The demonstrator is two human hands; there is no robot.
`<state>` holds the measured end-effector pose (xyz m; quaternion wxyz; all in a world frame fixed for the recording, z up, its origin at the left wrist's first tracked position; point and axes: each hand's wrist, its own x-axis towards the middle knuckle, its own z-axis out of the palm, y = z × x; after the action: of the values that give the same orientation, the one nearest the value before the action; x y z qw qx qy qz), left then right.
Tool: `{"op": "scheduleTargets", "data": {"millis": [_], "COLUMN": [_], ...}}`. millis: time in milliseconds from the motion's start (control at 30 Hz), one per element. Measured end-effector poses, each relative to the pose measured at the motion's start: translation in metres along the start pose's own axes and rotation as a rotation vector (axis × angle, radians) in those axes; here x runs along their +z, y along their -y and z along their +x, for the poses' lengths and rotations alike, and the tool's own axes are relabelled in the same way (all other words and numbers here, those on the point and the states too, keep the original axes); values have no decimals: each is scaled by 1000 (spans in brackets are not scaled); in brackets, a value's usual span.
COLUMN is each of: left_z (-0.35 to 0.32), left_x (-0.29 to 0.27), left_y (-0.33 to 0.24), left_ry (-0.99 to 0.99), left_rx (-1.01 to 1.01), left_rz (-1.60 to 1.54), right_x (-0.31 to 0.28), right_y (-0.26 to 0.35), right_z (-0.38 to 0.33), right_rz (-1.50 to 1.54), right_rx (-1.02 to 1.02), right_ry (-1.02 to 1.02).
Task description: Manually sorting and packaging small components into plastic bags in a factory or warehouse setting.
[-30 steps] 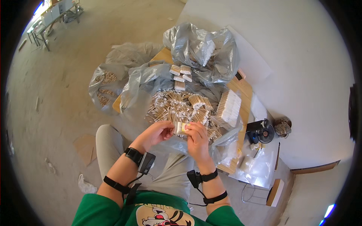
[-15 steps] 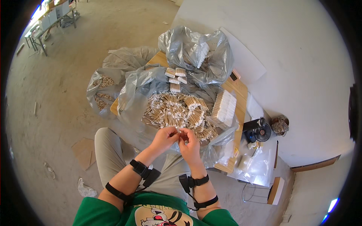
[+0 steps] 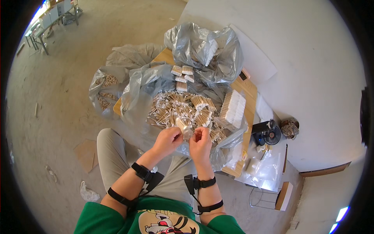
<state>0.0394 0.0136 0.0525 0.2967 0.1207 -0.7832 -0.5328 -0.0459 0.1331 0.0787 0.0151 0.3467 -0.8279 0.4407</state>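
My left hand (image 3: 168,139) and my right hand (image 3: 200,141) are raised together over the near edge of a pile of small bundles of thin wooden sticks with white tips (image 3: 183,111). Between the fingertips of both hands is one small bundle in clear wrap (image 3: 183,127). The pile lies in an open clear plastic bag (image 3: 136,89) on a low wooden table (image 3: 249,97). A stack of white flat packs (image 3: 233,107) stands at the pile's right side.
A crumpled grey plastic bag (image 3: 202,46) sits at the table's far end, with several small packed bundles (image 3: 183,74) before it. Another bag of sticks (image 3: 104,91) rests on the floor left. A small black fan (image 3: 269,134) and clear bags (image 3: 265,167) lie right.
My hands have come closer to my body and stay together on the small bundle; the view has shifted slightly.
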Motion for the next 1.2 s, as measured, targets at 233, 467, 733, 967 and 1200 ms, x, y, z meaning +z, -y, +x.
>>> {"op": "scheduleTargets", "data": {"millis": [233,467,733,967,1200], "left_z": [3,10,13,19,21], "left_x": [-1,-8,-11,0,2], "left_y": [2,14,26,23,33], "left_ry": [120,-300,-127,-94,-217], "left_rx": [155,28,-276,-61,-67], "left_rz": [127,160,-127,30,56], "right_x": [9,17,12,17,30], "right_y": [-13,-31,-42,-13,-17], "right_z": [7,4,7,27,35], "right_rz": [5,712,596,256,297], "right_rx": [-64,443,338,236,117], "right_ry": [49,-151,-48,235,35]}}
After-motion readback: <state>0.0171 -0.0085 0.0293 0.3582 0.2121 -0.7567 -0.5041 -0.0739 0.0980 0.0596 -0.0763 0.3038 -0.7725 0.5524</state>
